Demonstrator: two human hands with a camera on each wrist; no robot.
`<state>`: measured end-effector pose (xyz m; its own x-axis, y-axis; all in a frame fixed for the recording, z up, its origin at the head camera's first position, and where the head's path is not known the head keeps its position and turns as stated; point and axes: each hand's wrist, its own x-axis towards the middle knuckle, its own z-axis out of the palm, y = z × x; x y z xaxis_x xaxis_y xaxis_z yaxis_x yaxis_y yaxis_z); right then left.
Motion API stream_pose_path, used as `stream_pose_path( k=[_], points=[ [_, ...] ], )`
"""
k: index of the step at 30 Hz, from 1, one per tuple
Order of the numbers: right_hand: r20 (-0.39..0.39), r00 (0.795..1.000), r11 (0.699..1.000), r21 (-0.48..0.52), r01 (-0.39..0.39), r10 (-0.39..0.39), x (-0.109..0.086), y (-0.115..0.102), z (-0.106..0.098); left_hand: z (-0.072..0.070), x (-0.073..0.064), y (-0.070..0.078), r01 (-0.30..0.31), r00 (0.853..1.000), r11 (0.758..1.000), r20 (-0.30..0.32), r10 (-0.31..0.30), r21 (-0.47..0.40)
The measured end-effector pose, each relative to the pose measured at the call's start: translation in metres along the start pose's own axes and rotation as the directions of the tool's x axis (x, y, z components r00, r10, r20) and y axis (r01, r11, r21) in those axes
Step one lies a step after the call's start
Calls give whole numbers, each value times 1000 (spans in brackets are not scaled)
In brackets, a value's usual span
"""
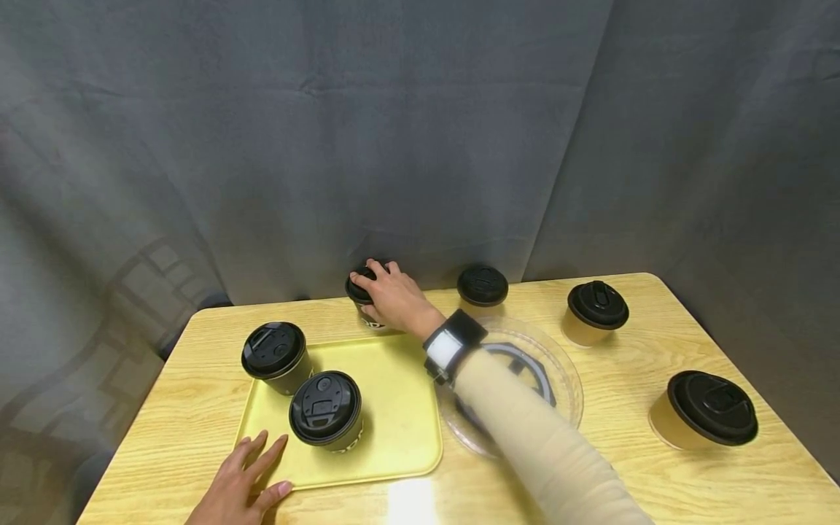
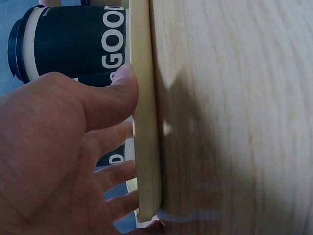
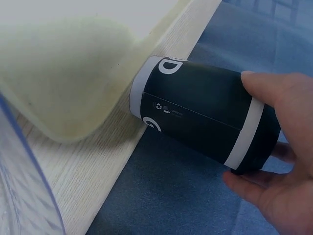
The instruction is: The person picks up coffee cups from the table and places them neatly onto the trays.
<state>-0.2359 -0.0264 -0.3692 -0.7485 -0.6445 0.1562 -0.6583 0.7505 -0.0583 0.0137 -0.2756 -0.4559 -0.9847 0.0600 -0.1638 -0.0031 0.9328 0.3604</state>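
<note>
One dark cup [image 3: 195,107] is sitting at the tray's [image 1: 400,408] twelve o'clock, my right hand [image 1: 394,299] gripping its lidded end — my left hand [image 1: 239,481], fingers spread, is touching the tray around eight o'clock. I'm expecting light, smooth, crushable card, so I'm favouring the stiffer rim.

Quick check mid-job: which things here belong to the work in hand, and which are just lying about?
Likely in the job:
- dark cup gripped by the right hand
- yellow tray, left hand at its edge
- two dark cups on the tray

Apparently just lying about:
- three brown cups
- clear round dish
</note>
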Motion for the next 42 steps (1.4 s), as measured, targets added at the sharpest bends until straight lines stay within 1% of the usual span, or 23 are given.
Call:
stream_pose_path(
  k=[9, 11, 15, 18, 22, 26, 29, 32, 34, 39, 42],
  points=[
    [-4, 1000, 1000, -17, -5, 5, 1, 2, 2, -1, 2, 1, 29, 999, 1000, 29, -29, 1],
    [-4, 1000, 1000, -24, -7, 7, 1, 1, 2, 0, 1, 0, 23, 1000, 1000, 19, -23, 5],
    [-13, 1000, 1000, -28, -8, 8, 1, 1, 3, 3, 0, -2, -8, 1000, 1000, -30, 8, 17],
    [-23, 1000, 999, -32, -2, 1, 0, 1, 3, 3, 0, -2, -3, 1000, 1000, -28, 4, 24],
    [-38, 999, 999, -34, 0, -1, 0, 1, 3, 3, 1, -2, 11, 1000, 1000, -5, -11, 21],
    [-44, 999, 1000, -31, -3, 1, 0, 1, 2, 4, 1, -3, -12, 999, 1000, -37, 13, 22],
    [-37, 999, 999, -41, 2, -3, 1, 1, 3, 4, 1, -4, -13, 999, 1000, -43, 14, 26],
    [-25, 1000, 998, -55, 8, -9, 1, 1, 3, 4, 2, -4, 5, 1000, 1000, -12, -5, 27],
    [-22, 1000, 998, -67, 11, -12, 2, 0, 3, 4, 2, -5, 8, 1000, 1000, -9, -7, 26],
    [-38, 999, 999, -48, 9, -11, 0, 0, 2, 4, 2, -4, 3, 1000, 1000, -14, -3, 25],
    [-39, 999, 999, -32, 7, -8, -1, 1, 2, 3, 2, -4, 11, 1000, 1000, 5, -11, 24]
  ],
)
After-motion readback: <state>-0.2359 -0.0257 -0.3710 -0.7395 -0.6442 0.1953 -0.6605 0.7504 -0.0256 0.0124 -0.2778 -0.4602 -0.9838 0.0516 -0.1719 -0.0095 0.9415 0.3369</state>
